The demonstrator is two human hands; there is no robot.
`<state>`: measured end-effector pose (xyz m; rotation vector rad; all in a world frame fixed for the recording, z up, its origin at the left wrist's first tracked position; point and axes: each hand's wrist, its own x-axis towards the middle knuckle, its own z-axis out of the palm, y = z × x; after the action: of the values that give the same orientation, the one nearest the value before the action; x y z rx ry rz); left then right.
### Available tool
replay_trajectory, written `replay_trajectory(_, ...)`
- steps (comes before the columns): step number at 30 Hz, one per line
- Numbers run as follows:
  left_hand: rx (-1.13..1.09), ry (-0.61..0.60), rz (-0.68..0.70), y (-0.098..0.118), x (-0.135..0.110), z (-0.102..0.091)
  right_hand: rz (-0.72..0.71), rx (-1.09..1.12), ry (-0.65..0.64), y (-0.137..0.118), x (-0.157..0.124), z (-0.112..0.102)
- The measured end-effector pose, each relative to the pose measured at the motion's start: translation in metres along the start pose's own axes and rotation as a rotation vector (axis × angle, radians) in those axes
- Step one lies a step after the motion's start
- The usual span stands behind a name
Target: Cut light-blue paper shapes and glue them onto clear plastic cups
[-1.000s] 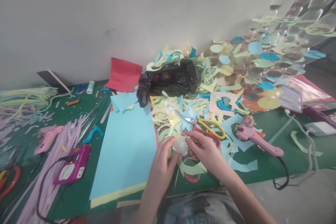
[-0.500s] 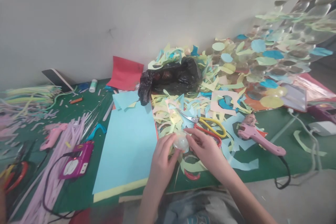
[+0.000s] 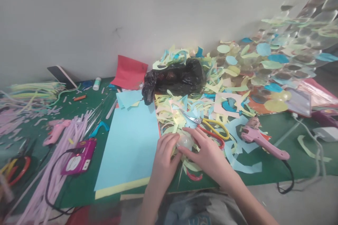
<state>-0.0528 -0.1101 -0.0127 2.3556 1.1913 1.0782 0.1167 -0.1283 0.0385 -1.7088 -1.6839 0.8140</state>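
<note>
Between my two hands is a small clear plastic dome, round and shiny; its exact kind is hard to make out. My left hand pinches its left edge with thumb and fingers. On the other side, my right hand has its fingers curved over the rim and its thumb against the near side. Just beyond the right hand lie scissors with yellow and red handles, resting on paper scraps. A red curved piece lies below the dome.
Blue paper sheets lie left of my hands. A pink glue gun rests at right, before piled clear domes with paper discs. Behind is a black plastic bag. A purple box with a cable and pale purple strips sit left.
My right hand has shifted its grip: its fingers now spread over the dome's far side and its thumb lies along the near side. The view has moved slightly.
</note>
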Motion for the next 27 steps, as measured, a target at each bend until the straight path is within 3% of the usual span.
replay_trajectory(15, -0.010, -0.040, -0.025, 0.0023, 0.0018, -0.0019, 0.031, 0.006, -0.032, 0.0047, 0.0006, 0.0013)
replay_trajectory(27, 0.021, -0.005, 0.007, 0.0070, 0.0016, -0.0014, 0.015, 0.017, -0.020, 0.0067, 0.0003, 0.0038)
